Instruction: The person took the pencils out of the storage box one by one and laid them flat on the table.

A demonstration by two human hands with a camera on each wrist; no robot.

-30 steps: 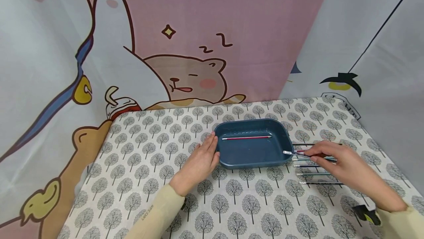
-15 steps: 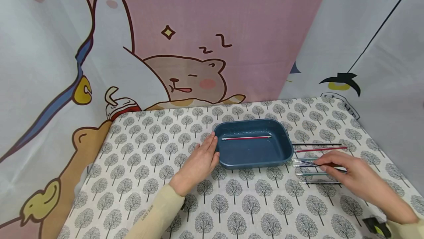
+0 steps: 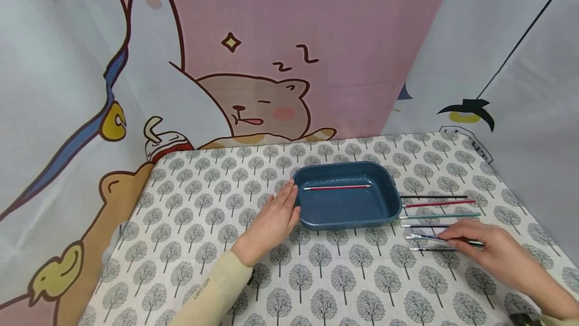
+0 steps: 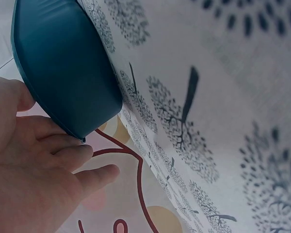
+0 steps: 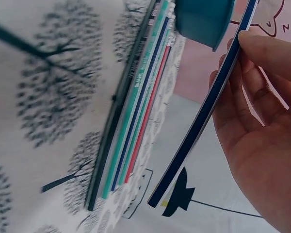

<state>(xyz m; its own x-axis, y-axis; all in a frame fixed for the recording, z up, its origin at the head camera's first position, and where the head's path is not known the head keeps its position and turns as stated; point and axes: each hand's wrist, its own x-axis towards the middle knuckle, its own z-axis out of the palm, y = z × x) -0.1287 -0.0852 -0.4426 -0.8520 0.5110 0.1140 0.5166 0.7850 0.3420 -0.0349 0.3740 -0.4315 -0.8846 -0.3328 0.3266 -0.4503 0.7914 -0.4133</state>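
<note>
A dark blue pencil [image 5: 199, 121] is pinched between the thumb and fingers of my right hand [image 3: 486, 245]. In the head view it overlaps the nearer pencils of a row; in the right wrist view it shows apart from them. The row holds several pencils lying side by side, among them a red pencil [image 3: 439, 204], a green pencil [image 3: 461, 215] and a black pencil [image 3: 434, 197]. My left hand [image 3: 273, 218] rests with extended fingers against the left end of a blue rectangular tray [image 3: 348, 225]. Inside the tray lies one red pencil [image 3: 336, 188] with a white end.
The pencil row sits just right of the tray, its left ends close to the tray wall. A tree-patterned cloth [image 3: 203, 230] covers the table. Behind it hangs a pink and white cartoon curtain [image 3: 362, 55], with a grey-white curtain [image 3: 534, 115] at the right.
My right hand has moved right and nearer to me with the blue pencil, from the tray's right rim to over the near pencils. Left hand and tray stay put.
</note>
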